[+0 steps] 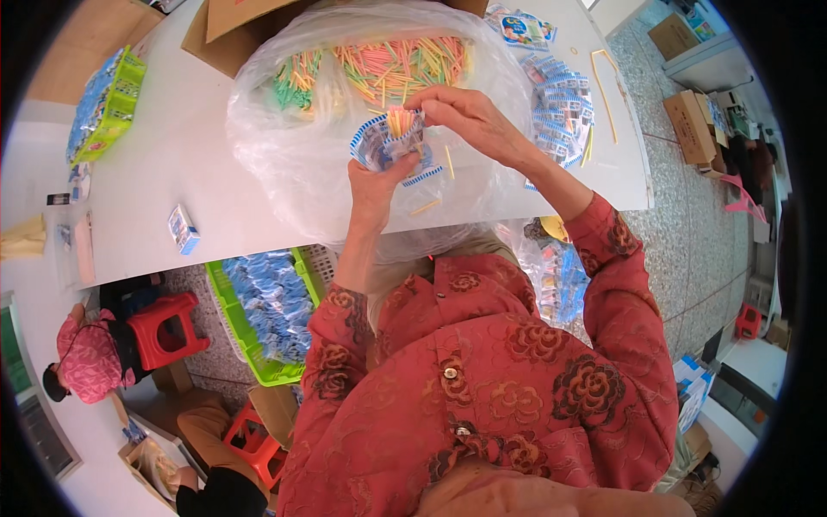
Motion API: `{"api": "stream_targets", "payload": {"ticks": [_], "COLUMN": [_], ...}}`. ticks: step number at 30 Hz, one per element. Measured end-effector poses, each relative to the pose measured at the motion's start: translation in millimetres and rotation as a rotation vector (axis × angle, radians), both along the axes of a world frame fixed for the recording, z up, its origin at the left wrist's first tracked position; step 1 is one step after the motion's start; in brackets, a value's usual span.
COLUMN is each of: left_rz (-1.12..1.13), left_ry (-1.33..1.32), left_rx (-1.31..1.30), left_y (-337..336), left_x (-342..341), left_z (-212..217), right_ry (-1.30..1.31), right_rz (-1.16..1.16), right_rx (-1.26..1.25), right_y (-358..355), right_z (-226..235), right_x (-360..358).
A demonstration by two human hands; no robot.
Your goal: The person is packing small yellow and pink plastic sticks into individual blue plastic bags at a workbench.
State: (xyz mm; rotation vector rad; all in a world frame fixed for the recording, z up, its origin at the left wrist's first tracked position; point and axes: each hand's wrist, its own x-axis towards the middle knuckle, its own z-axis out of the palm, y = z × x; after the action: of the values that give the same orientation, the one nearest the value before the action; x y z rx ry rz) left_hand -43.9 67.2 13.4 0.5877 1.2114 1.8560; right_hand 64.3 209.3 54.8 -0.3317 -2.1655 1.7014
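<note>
My left hand [376, 185] is closed around small clear packets with blue-and-white striped edges [372, 142]. A bundle of thin pink and yellow sticks [400, 123] stands up out of the packet opening. My right hand [472, 123] is at the right of the bundle, fingers curled in and fingertips at its upper end. Whether they pinch a stick or the packet's edge is hidden. Just beyond both hands lies a big clear plastic bag [258, 112] with a heap of pink, yellow and green sticks [401, 69] in it.
Filled striped packets [562, 112] lie in a pile on the white table [155, 164], to the right. A small box [183, 229] is at the left front. Green baskets [297, 314] [121, 103] hold blue packets. Cardboard [250, 17] stands behind the bag. Other people [90, 353] sit at lower left.
</note>
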Motion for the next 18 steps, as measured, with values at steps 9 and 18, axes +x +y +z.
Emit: {"api": "stream_targets", "payload": {"ticks": [9, 18], "left_rz": [0.016, 0.048], "left_ry": [-0.048, -0.062], "left_rx": [0.011, 0.014], "left_y": [-11.7, -18.4], "left_x": [-3.0, -1.2], "left_z": [0.0, 2.8], "right_ry": [0.063, 0.151], "right_rz": [-0.050, -0.232], "right_rx": [-0.062, -0.128], "right_y": [0.6, 16.5], "right_z": [10.8, -4.3], "right_x": [16.1, 56.9]}}
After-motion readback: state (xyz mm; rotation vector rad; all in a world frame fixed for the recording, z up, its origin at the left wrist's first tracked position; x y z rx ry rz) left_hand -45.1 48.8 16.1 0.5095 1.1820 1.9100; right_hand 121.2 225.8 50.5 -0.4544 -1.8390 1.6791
